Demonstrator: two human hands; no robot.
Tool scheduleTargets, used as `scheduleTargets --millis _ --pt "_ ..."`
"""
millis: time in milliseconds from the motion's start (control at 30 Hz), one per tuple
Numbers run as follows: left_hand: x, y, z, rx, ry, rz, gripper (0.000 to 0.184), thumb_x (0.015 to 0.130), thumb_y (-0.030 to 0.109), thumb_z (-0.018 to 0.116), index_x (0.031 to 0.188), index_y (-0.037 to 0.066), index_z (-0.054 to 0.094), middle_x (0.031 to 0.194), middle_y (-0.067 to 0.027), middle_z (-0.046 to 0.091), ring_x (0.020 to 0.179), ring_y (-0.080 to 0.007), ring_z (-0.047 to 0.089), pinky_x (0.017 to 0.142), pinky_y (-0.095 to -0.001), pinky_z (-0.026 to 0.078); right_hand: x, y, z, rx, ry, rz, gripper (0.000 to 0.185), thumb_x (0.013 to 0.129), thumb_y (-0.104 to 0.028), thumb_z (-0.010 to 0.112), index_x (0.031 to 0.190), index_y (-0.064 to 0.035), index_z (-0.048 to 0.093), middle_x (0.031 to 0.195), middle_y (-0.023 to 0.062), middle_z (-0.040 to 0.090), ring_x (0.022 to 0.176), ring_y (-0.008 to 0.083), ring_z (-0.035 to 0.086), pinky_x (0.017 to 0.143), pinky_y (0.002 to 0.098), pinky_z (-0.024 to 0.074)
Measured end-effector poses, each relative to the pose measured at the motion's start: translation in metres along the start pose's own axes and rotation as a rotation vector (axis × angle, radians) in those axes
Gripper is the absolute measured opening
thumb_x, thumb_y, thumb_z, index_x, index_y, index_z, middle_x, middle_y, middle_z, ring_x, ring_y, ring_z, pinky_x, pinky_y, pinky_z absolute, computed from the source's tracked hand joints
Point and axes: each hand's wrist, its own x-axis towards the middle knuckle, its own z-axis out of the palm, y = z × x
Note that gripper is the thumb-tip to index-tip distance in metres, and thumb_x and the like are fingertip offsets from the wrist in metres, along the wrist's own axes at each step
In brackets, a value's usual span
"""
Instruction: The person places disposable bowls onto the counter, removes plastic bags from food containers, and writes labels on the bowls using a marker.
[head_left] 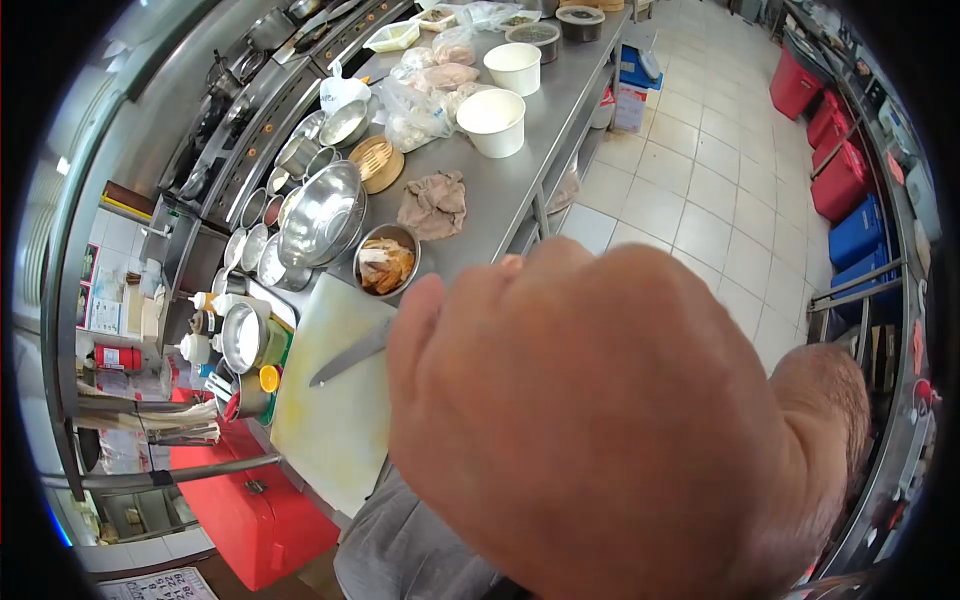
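Observation:
My right hand [600, 400] fills the middle and right of the view, very close to the camera. Its fingers are curled, and whatever they may hold is hidden. Behind it, a knife blade [350, 361] shows over a pale cutting board [325, 440]; the handle end is covered by the hand. A metal bowl [413, 243] with orange and white food pieces [384, 266] is just beyond the board. Near that bowl lies a crumpled brown cloth [433, 205]. My left hand is out of view.
A large metal bowl [320, 215], smaller pans and squeeze bottles [195, 348] line the counter's left side. White tubs [492, 122] and bagged food [412, 118] are at the back. A red cooler [250, 510] is below left; red bins [840, 180] are at right.

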Motion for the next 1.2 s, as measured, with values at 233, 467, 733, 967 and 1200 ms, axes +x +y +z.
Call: scheduleTargets --millis 233,467,733,967,1200 --pt "0.121 -0.061 0.004 0.02 0.206 -0.115 0.023 0.081 0.015 0.064 0.099 0.004 0.059 0.095 -0.0072 0.059 0.078 -0.0168 0.056 0.072 -0.0296 0.045 0.046 0.124 0.051 0.191 -0.299 -0.15 0.034 0.069 -0.013 0.064 0.102 -0.0044 0.061 0.074 0.0087 0.061 0.069 0.0241 0.062 0.054 0.0382 0.0486" --pt "0.184 -0.093 -0.001 -0.081 0.095 -0.329 0.028 0.082 0.018 0.063 0.102 0.0 0.058 0.098 -0.0111 0.062 0.082 -0.0177 0.059 0.072 -0.0295 0.047 -0.003 0.343 0.152 0.395 -0.383 0.31 0.042 0.079 -0.021 0.066 0.117 -0.0087 0.054 0.088 0.0123 0.064 0.078 0.0264 0.063 0.067 0.0359 0.05" --pt "0.227 -0.102 0.047 -0.048 0.011 -0.528 0.032 0.081 0.021 0.063 0.105 0.0 0.056 0.102 -0.0137 0.058 0.08 -0.0234 0.059 0.075 -0.034 0.048 -0.13 0.529 0.248 1.07 -0.597 0.972 0.036 0.085 -0.019 0.061 0.117 -0.0034 0.055 0.086 0.0078 0.06 0.067 0.0134 0.059 0.058 0.0265 0.0494" --pt "0.301 -0.072 0.106 -0.131 0.173 -0.56 0.033 0.081 0.019 0.065 0.107 0.0 0.057 0.097 -0.0116 0.058 0.076 -0.0177 0.057 0.07 -0.0306 0.048 -0.129 0.625 0.284 1.314 -0.418 1.137 0.035 0.085 -0.017 0.06 0.116 -0.0017 0.052 0.085 0.0058 0.059 0.066 0.0132 0.059 0.052 0.0264 0.0497" --pt "0.341 -0.077 0.113 -0.14 0.159 -0.62 0.037 0.082 0.02 0.064 0.111 0.001 0.054 0.099 -0.0123 0.058 0.077 -0.0179 0.057 0.07 -0.0301 0.048 -0.061 0.685 0.336 1.36 -0.117 1.221 0.037 0.081 -0.009 0.062 0.115 -0.0004 0.05 0.084 0.0056 0.056 0.063 0.0124 0.057 0.051 0.0258 0.0492"
